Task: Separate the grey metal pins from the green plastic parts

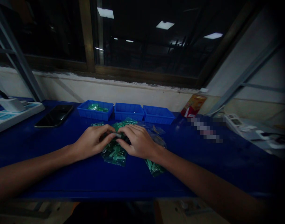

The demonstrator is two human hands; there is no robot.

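The left hand has its fingers pinched on a small grey piece, whose far end sits at the right hand; whether those fingers grip too, I can't tell. It looks light and stiff, probably smooth, so best held near its ends.

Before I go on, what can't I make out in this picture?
All in the head view:
Small grey piece: details too small, partly covered by the left hand and right hand.
Nearer right-hand bag of green pieces: upper part hidden by the right wrist.
Power strip: cut off by the left edge.
Pixelated patch: contents blurred out.
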